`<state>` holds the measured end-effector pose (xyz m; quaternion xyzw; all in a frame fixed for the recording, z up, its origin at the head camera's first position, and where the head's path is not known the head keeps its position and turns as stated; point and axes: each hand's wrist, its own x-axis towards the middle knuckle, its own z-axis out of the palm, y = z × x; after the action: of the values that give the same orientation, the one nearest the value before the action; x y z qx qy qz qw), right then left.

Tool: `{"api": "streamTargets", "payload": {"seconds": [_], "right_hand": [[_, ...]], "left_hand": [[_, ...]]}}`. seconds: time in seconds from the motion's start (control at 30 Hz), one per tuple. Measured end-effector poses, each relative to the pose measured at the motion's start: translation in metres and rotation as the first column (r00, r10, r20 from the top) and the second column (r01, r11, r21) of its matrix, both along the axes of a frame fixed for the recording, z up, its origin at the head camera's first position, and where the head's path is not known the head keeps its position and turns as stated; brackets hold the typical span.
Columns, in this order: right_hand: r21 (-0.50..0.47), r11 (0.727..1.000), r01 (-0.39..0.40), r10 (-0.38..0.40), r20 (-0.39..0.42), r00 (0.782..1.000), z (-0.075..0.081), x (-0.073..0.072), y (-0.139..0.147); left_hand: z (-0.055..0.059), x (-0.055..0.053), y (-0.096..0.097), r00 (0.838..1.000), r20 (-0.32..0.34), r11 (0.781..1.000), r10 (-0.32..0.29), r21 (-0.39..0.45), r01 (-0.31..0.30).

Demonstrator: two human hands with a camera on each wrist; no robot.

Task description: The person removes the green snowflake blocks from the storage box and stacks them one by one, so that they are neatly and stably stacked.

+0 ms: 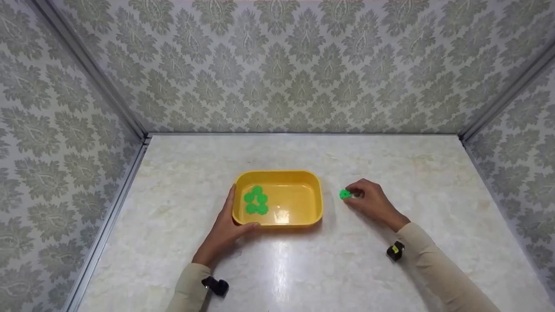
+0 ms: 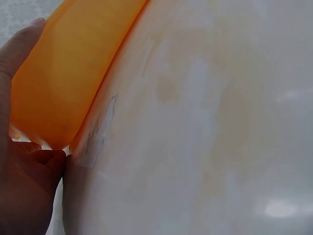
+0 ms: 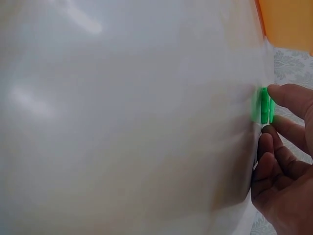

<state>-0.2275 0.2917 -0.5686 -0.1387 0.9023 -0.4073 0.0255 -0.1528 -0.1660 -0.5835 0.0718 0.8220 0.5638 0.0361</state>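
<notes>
A yellow plastic tub [image 1: 299, 199] stands on the table, with several flat green notched discs [image 1: 256, 200] lying at the left of its floor. My left hand [image 1: 226, 229] holds the tub by its near left corner, thumb along the front wall and fingers along the left side. In the left wrist view, the thumb lies against the tub's outer wall [image 2: 73, 68], and other fingers bend in by its base. To the right of the tub, my right hand [image 1: 373, 203] pinches one green notched disc [image 1: 344, 194] between thumb and fingers. The right wrist view shows that disc [image 3: 264, 105] edge-on at the tabletop.
The pale marbled table [image 1: 277, 151] meets a patterned back wall [image 1: 277, 65], with patterned side walls at left and right. A black wrist camera [image 1: 216, 286] sits at the left cuff and another camera [image 1: 395, 251] at the right cuff.
</notes>
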Motion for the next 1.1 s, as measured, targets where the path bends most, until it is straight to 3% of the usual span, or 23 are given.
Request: {"api": "streamTargets", "payload": {"seconds": [0.47,0.83,1.1], "right_hand": [[0.039,0.999,-0.011,0.011,-0.011,1.0,0.0018,0.0012,0.0037],[-0.001,0.999,-0.045,0.045,-0.051,0.998,-0.0028,0.0006,0.0027],[0.021,0.999,-0.037,0.037,-0.029,0.999,0.0001,0.0016,0.0039]], "left_hand": [[0.0001,-0.0021,0.001,1.0,0.001,1.0,-0.005,0.011,0.005],[-0.001,-0.0022,-0.0007,1.0,-0.003,1.0,-0.009,0.009,0.009],[-0.0003,-0.0034,0.0008,1.0,0.001,1.0,-0.007,-0.009,0.007]]}}
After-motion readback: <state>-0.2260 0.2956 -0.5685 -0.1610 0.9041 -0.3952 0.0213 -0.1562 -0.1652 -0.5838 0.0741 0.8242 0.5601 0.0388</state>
